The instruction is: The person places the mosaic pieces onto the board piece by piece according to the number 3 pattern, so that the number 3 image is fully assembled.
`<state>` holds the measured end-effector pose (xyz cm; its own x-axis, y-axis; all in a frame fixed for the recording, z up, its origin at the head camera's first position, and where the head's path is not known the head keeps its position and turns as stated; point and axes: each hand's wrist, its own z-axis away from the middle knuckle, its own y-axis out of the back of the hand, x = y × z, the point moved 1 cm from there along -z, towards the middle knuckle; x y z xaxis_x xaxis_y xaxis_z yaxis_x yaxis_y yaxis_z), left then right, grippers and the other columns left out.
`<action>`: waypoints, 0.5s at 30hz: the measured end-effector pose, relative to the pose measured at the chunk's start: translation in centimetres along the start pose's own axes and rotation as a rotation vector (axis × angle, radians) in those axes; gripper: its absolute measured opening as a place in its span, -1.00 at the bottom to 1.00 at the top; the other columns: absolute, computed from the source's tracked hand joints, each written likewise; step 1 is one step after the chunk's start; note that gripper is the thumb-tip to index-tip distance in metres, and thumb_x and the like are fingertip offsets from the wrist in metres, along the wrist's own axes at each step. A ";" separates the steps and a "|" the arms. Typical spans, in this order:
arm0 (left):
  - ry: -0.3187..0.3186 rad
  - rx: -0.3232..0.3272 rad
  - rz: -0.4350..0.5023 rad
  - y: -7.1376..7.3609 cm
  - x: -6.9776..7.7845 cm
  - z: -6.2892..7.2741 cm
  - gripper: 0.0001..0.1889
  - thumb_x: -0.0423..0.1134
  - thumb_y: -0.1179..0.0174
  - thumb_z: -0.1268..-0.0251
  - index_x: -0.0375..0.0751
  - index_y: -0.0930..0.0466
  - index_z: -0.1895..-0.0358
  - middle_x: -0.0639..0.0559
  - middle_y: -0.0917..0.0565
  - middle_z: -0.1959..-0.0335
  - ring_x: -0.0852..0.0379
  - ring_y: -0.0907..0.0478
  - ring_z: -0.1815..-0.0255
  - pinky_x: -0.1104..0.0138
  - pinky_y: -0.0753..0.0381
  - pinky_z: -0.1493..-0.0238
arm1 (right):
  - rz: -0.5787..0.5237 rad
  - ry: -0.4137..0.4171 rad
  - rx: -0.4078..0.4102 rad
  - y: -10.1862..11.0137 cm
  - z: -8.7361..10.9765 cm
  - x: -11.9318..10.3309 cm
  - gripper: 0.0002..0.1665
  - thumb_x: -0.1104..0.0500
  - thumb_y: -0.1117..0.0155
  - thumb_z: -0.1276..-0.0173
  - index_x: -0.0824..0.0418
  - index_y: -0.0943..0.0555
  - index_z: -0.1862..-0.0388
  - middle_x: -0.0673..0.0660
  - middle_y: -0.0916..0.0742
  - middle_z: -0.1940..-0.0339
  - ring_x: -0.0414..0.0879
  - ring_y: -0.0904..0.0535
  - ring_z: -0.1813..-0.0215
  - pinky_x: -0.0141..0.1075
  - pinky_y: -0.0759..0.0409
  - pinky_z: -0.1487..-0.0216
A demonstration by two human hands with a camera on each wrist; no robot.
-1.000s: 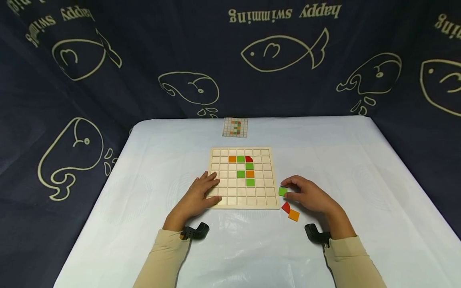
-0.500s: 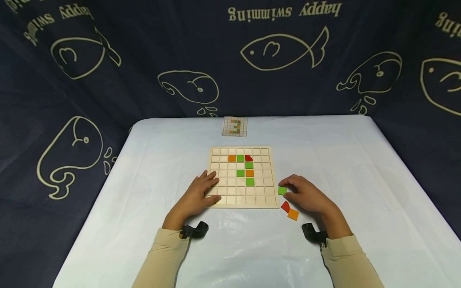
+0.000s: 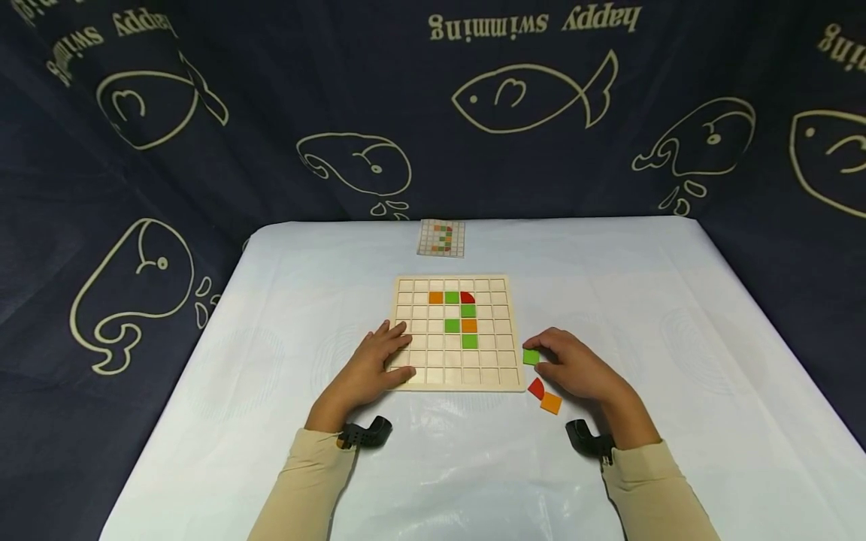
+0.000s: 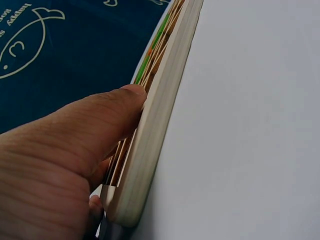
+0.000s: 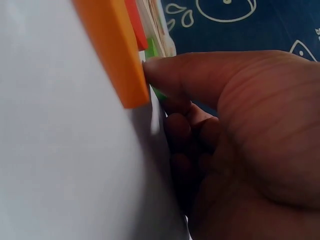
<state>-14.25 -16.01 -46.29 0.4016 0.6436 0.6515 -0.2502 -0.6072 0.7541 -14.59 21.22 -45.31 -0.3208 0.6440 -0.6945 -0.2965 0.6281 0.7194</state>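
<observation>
Right hand (image 3: 571,366) pinching a green tile (image 3: 531,357) just beside the right edge of the board (image 3: 460,388), which the left hand (image 3: 368,368) steadies with loosely spread fingers, where a low-sweeping thumb could displace the loose red tile (image 3: 536,388).

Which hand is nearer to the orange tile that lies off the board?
The right hand: it is just beyond the orange tile, slightly to the right. The left hand is farther, at the left edge of the board.
</observation>
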 end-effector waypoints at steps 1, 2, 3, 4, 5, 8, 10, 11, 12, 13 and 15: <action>0.000 0.001 0.000 0.0 0.0 0.0 -0.37 -0.11 -0.32 -0.32 -0.34 -0.42 -0.38 -0.18 -0.25 -0.51 -0.23 0.05 -0.57 -0.18 0.11 -0.49 | 0.000 0.002 0.000 0.0 0.0 0.0 -0.66 0.45 -0.28 -0.25 0.27 -0.64 -0.01 0.11 -0.65 0.00 0.07 -0.48 -0.13 0.10 -0.40 -0.26; 0.000 0.002 0.000 -0.1 0.0 0.0 -0.37 -0.11 -0.32 -0.32 -0.34 -0.43 -0.38 -0.18 -0.25 -0.51 -0.23 0.05 -0.57 -0.18 0.11 -0.49 | 0.001 0.004 0.001 0.0 0.0 0.0 -0.66 0.45 -0.27 -0.25 0.27 -0.64 -0.01 0.12 -0.65 0.00 0.08 -0.48 -0.13 0.10 -0.40 -0.26; 0.003 0.001 0.002 0.0 0.0 0.0 -0.37 -0.11 -0.32 -0.32 -0.34 -0.42 -0.38 -0.17 -0.25 -0.52 -0.23 0.05 -0.57 -0.17 0.11 -0.49 | 0.001 0.007 0.002 -0.1 0.0 0.0 -0.66 0.46 -0.27 -0.25 0.28 -0.65 -0.01 0.11 -0.65 0.00 0.08 -0.48 -0.13 0.09 -0.40 -0.26; 0.004 0.001 0.002 0.0 0.0 0.0 -0.37 -0.11 -0.32 -0.32 -0.34 -0.42 -0.38 -0.17 -0.25 -0.52 -0.22 0.05 -0.57 -0.17 0.11 -0.50 | 0.003 0.006 0.002 -0.1 0.0 0.1 -0.66 0.46 -0.26 -0.26 0.27 -0.65 -0.02 0.11 -0.65 0.00 0.07 -0.47 -0.12 0.09 -0.41 -0.25; 0.005 0.000 0.001 0.0 0.0 0.0 -0.36 -0.11 -0.33 -0.32 -0.34 -0.42 -0.38 -0.17 -0.24 -0.52 -0.22 0.05 -0.58 -0.16 0.12 -0.50 | 0.004 0.006 0.004 -0.1 0.0 0.1 -0.66 0.46 -0.26 -0.26 0.27 -0.65 -0.02 0.11 -0.65 0.00 0.07 -0.47 -0.12 0.09 -0.41 -0.25; 0.007 -0.003 -0.002 0.0 0.1 0.0 -0.36 -0.11 -0.33 -0.32 -0.34 -0.42 -0.38 -0.17 -0.24 -0.52 -0.21 0.05 -0.58 -0.15 0.12 -0.50 | 0.007 0.001 0.008 -0.2 0.0 0.1 -0.66 0.45 -0.25 -0.27 0.26 -0.66 -0.02 0.09 -0.65 0.01 0.06 -0.46 -0.11 0.08 -0.42 -0.23; 0.005 -0.003 -0.005 0.0 0.1 0.0 -0.37 -0.12 -0.33 -0.32 -0.35 -0.42 -0.38 -0.17 -0.24 -0.52 -0.22 0.05 -0.58 -0.15 0.12 -0.50 | 0.007 -0.001 0.011 -0.2 0.0 0.0 -0.65 0.46 -0.25 -0.27 0.26 -0.67 -0.02 0.09 -0.65 0.01 0.05 -0.46 -0.10 0.08 -0.42 -0.22; 0.003 -0.002 -0.007 0.0 0.2 0.0 -0.37 -0.11 -0.33 -0.32 -0.35 -0.42 -0.38 -0.18 -0.24 -0.52 -0.22 0.05 -0.57 -0.15 0.12 -0.50 | 0.008 0.000 0.012 -0.2 0.0 0.0 -0.65 0.46 -0.25 -0.27 0.26 -0.67 -0.02 0.09 -0.65 0.02 0.05 -0.46 -0.10 0.07 -0.42 -0.22; 0.002 -0.001 -0.008 0.0 0.2 0.0 -0.37 -0.11 -0.33 -0.32 -0.35 -0.42 -0.38 -0.18 -0.25 -0.51 -0.23 0.05 -0.57 -0.16 0.11 -0.50 | 0.011 0.000 0.013 -0.2 0.0 0.0 -0.65 0.46 -0.25 -0.27 0.25 -0.67 -0.02 0.08 -0.65 0.02 0.05 -0.46 -0.09 0.07 -0.43 -0.22; 0.001 0.000 -0.008 0.0 0.1 0.0 -0.37 -0.11 -0.32 -0.32 -0.35 -0.42 -0.38 -0.18 -0.25 -0.51 -0.23 0.05 -0.57 -0.16 0.11 -0.50 | 0.013 0.001 0.014 -0.2 0.0 0.0 -0.65 0.46 -0.25 -0.27 0.25 -0.67 -0.02 0.08 -0.65 0.02 0.05 -0.47 -0.09 0.07 -0.43 -0.21; 0.000 0.002 -0.008 0.0 0.1 0.0 -0.37 -0.11 -0.33 -0.32 -0.35 -0.42 -0.38 -0.18 -0.25 -0.51 -0.23 0.04 -0.57 -0.16 0.11 -0.50 | 0.017 0.005 0.015 -0.2 0.0 0.0 -0.64 0.47 -0.26 -0.26 0.25 -0.67 -0.02 0.08 -0.65 0.02 0.05 -0.47 -0.09 0.07 -0.43 -0.21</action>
<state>-14.23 -15.95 -46.23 0.4035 0.6485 0.6455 -0.2456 -0.6028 0.7592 -14.55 21.10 -45.43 -0.3301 0.6526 -0.6820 -0.2773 0.6235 0.7310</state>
